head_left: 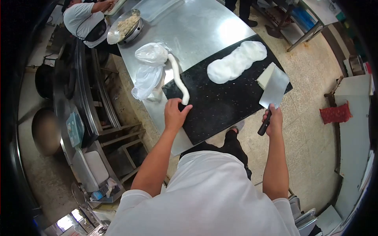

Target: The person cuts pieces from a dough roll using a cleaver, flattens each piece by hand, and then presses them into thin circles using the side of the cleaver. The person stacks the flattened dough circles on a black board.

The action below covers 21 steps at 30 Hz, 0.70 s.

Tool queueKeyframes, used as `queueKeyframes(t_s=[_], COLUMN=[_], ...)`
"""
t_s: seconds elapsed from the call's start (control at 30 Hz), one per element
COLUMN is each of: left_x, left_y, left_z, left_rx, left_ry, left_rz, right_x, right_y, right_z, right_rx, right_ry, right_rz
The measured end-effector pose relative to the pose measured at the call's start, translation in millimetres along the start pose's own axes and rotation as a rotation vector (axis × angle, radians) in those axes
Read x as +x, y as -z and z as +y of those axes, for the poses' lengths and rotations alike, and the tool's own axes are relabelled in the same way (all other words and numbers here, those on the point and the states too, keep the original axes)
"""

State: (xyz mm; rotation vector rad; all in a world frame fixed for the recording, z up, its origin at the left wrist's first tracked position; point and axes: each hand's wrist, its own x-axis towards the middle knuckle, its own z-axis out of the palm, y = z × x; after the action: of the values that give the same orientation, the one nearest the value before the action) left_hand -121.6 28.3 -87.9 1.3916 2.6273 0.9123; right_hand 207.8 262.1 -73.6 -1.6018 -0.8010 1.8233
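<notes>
My right hand [273, 120] is wrapped round the black handle of a cleaver [277, 87]. Its broad blade lies over a pale block [266, 76] at the right end of the black slab [224, 103]. My left hand [176, 116] is at the slab's left edge, thumb and fingers apart, at the near end of a long white dough rope [178, 80]. Whether the fingertips touch the dough is hard to tell. Several flat white dough rounds [236, 63] overlap in a row on the slab's far side.
Plastic-wrapped white dough [151, 55] sits left of the rope on the steel table [193, 23]. Farther back stands a metal bowl [136, 31] of crumbly pale filling, near another person [84, 21] in a white shirt. A red mesh sack [336, 113] is at right.
</notes>
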Motion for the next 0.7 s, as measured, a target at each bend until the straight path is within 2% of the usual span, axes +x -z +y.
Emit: queueKeyframes(t_s=[0.07,0.1,0.13,0.2,0.27,0.33,0.4,0.43,0.53,0.7], left_x=[6.6,10.0,13.6,18.9,16.3,13.0,18.3,18.8,14.7,23.1], left_y=[2.3,1.8,2.0,5.3,11.6,18.0,22.9,24.2,30.2,37.8], left_z=[-4.3,-7.6,-11.4,-20.6,-35.0,-44.8,-51.9,-55.2,-55.4,-59.2], left_rx=[-0.054,-0.099,-0.146,-0.232,-0.238,-0.275,-0.305,-0.282,-0.301,-0.394], left_ry=[0.050,-0.019,-0.088,-0.065,-0.181,-0.185,-0.199,-0.207,-0.206,-0.175], left_rz=[-0.033,0.003,0.049,0.066,0.039,0.010,-0.011,-0.025,-0.060,-0.067], right_x=[-32.9,-47.1,-74.1,-110.8,-142.5,-179.9,-192.5,-198.1,-181.6,-193.5], right_y=[-11.6,-14.5,-31.5,-52.8,-85.1,-136.2,-168.4,-187.6,-198.1,-142.5], right_z=[7.6,20.5,20.9,38.2,51.3,42.9,55.4,54.0,75.9,78.7], right_rx=[-0.002,-0.089,-0.237,-0.603,-1.134,-1.455,-1.516,-1.614,-1.657,-1.550], right_ry=[0.042,0.110,0.107,0.219,0.697,0.667,0.845,0.772,0.666,0.502], right_rz=[0.022,0.025,0.072,-0.023,-0.119,-0.206,-0.305,-0.363,-0.355,-0.301])
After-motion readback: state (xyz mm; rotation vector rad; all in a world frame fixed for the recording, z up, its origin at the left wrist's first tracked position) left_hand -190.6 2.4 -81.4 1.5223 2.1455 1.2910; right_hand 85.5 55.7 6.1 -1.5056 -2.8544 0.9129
